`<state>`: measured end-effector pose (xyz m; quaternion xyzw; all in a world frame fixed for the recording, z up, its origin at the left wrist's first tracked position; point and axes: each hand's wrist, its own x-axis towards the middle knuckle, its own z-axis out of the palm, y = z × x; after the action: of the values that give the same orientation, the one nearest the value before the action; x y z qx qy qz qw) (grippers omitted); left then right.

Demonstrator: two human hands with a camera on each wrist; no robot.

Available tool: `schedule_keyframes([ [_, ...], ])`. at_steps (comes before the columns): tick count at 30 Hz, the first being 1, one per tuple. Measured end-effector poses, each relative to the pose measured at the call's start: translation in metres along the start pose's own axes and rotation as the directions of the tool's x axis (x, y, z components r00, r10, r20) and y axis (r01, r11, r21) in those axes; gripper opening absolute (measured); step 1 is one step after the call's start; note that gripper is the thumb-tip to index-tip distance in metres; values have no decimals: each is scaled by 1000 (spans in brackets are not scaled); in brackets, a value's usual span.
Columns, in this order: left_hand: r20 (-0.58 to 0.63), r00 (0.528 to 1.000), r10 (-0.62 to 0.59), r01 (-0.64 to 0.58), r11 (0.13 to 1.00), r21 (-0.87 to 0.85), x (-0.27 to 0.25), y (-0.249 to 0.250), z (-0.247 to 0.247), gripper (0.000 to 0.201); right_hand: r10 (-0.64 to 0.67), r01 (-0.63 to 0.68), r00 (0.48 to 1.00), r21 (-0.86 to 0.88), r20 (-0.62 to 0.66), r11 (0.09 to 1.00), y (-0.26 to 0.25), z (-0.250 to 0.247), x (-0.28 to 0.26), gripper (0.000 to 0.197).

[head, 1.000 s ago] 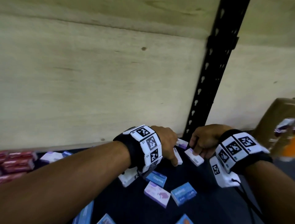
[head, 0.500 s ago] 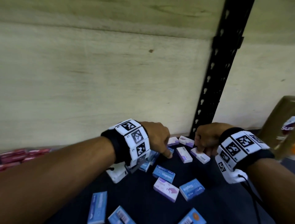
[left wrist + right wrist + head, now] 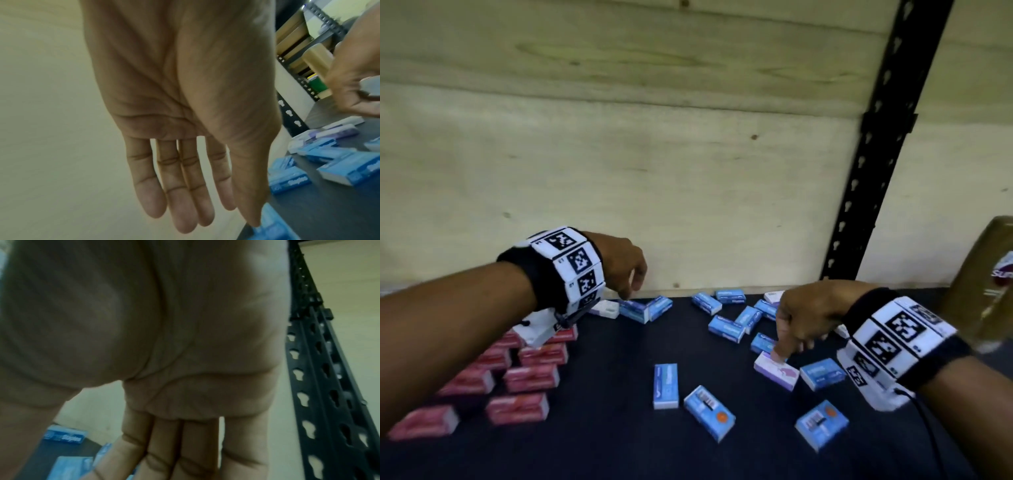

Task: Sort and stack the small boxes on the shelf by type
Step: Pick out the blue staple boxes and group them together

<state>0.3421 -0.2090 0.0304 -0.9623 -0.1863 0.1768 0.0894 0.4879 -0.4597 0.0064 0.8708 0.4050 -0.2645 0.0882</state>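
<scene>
Small boxes lie scattered on the dark shelf (image 3: 602, 445): several blue ones (image 3: 666, 385), red ones (image 3: 530, 377) in rows at the left, and white-and-purple ones. My left hand (image 3: 628, 291) hangs near the back wall above a pair of blue boxes (image 3: 645, 308). In the left wrist view this left hand (image 3: 195, 211) has straight fingers and holds nothing. My right hand (image 3: 787, 349) reaches down at the right, one fingertip touching a white-and-purple box (image 3: 777, 371). The right wrist view shows the right hand (image 3: 174, 451) with its palm bare and its fingertips cut off by the frame.
A pale wooden panel (image 3: 654, 171) closes the back of the shelf. A black perforated upright (image 3: 876, 137) stands at the back right. A brownish bottle (image 3: 983, 284) stands at the far right edge. Another white-and-purple box (image 3: 606, 308) lies behind my left wrist.
My left hand has left the boxes in the middle and moved left along the back wall. My right hand has come nearer to me, onto the white-and-purple box. The view has tilted down.
</scene>
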Motion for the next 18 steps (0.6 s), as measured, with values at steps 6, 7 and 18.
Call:
schedule_keyframes([
  [6, 70, 997, -45, 45, 999, 4, 0, -13, 15, 41, 40, -41, 999, -69, -22, 997, -20, 17, -10, 40],
  [7, 80, 996, -43, 41, 999, 20, 2, -12, 17, 44, 47, -50, 998, -78, -46, 996, -23, 18, -11, 40],
  [18, 97, 995, -30, 14, 987, 158, 24, -15, 36, 31, 93, -101, 987, -58, -134, 993, -33, 20, -10, 36],
])
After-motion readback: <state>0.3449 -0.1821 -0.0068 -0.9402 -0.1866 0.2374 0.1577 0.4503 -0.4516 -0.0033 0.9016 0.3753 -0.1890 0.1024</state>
